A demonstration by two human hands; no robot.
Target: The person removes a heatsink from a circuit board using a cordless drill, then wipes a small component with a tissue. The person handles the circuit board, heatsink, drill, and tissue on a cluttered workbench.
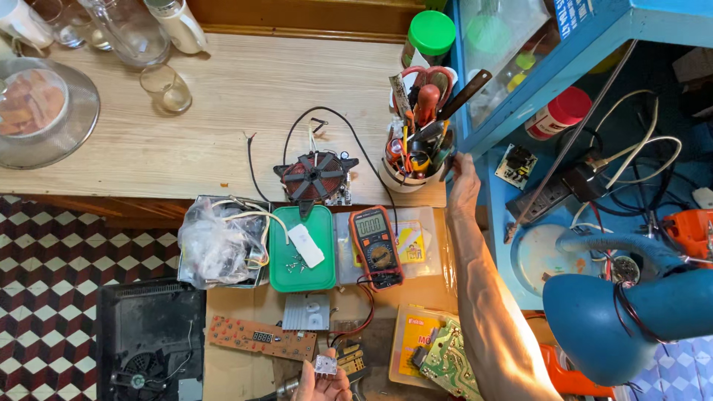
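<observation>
Small white electronic part (324,364), boxy and plastic-looking with metal bits, sits pinched in the fingers of the left hand (321,382) at the bottom edge of the view, just below a long brown circuit strip (261,338) and a pale ribbed heat-sink plate (306,312). The right hand (464,186) stretches up along a bare forearm to a white cup of tools (407,174) crowded with red-handled screwdrivers and scissors; its fingers touch the cup's side, and I cannot tell whether they grip anything. Between the hands lies an orange-edged multimeter (376,246) with a grey display, resting on clear plastic bags, one holding a yellow printed card. Beside it is a green rectangular plastic lid (301,252) carrying tiny screws and a white block. A copper coil (316,177) with black radial ribs rests on the pale wood-grain worktop (223,96). A yellow-and-red flat package (420,334) lies under a green circuit board (449,360).
</observation>
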